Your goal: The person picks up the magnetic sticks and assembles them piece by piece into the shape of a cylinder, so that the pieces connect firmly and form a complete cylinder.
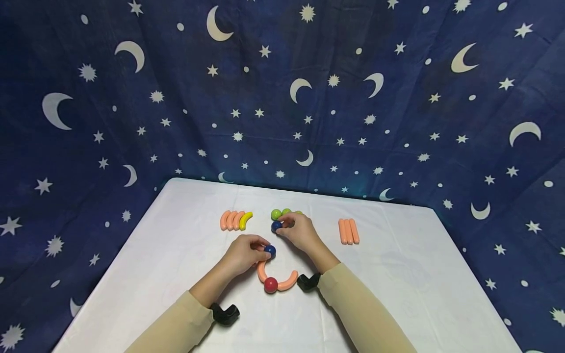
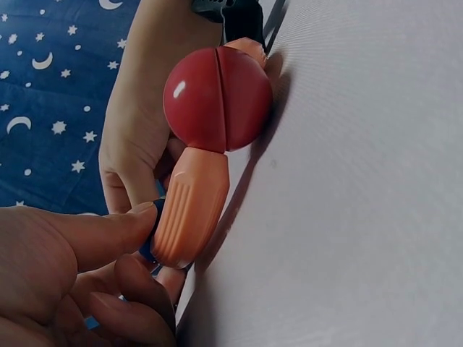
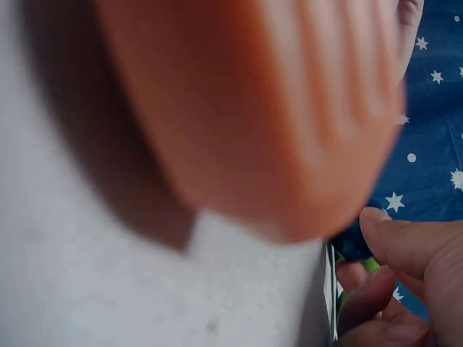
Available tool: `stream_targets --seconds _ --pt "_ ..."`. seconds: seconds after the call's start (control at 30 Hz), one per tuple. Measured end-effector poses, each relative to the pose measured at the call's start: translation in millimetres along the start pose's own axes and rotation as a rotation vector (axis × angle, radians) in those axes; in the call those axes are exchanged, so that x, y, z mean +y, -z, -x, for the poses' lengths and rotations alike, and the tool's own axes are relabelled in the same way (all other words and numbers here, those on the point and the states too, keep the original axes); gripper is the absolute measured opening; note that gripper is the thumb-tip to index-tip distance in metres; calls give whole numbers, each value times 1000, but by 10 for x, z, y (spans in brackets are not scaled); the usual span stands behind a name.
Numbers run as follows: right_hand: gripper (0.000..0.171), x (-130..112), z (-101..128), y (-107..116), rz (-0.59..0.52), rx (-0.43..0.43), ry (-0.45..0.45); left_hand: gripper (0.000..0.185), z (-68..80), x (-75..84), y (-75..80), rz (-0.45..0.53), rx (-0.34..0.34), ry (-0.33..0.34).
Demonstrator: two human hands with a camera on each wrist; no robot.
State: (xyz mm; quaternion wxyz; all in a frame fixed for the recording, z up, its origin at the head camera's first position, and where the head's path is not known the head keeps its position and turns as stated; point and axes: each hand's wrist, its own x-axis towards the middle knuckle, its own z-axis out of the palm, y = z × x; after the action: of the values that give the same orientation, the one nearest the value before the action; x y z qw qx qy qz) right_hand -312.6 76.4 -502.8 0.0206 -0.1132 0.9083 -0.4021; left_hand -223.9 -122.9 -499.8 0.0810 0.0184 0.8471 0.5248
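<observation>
My left hand [image 1: 243, 255] pinches a blue ball [image 1: 270, 252] between thumb and fingers at the upper end of a curved orange piece [image 1: 262, 271]. That piece runs down to a red ball [image 1: 271, 285], and a second curved orange piece [image 1: 289, 281] extends from the red ball to the right, forming an open arc. In the left wrist view the grooved orange piece [image 2: 192, 210] partly hides the blue ball. Farther back, my right hand [image 1: 303, 232] pinches another blue ball [image 1: 276, 226] just in front of the green balls [image 1: 276, 214], partly covering them.
Several curved orange pieces [image 1: 230, 220] lie side by side at the back left, with a yellow one [image 1: 245, 221] at their right. Three straight orange sticks [image 1: 349, 231] lie on the right of the white table [image 1: 388, 294]. A star-patterned cloth [image 1: 335, 117] hangs behind.
</observation>
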Motion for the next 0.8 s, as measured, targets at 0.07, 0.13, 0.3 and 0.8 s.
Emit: stream_targets --seconds 0.07,0.13,0.3,0.8 --pt "27 -4 31 19 3 -20 9 24 4 13 4 4 0 2" --pt "27 -1 65 39 -4 -38 17 24 8 27 7 9 -1 8" --pt "26 37 179 116 -17 -63 21 26 5 43 2 11 0 17" --pt "23 248 514 344 -100 -118 -24 29 158 203 93 -99 94 36"
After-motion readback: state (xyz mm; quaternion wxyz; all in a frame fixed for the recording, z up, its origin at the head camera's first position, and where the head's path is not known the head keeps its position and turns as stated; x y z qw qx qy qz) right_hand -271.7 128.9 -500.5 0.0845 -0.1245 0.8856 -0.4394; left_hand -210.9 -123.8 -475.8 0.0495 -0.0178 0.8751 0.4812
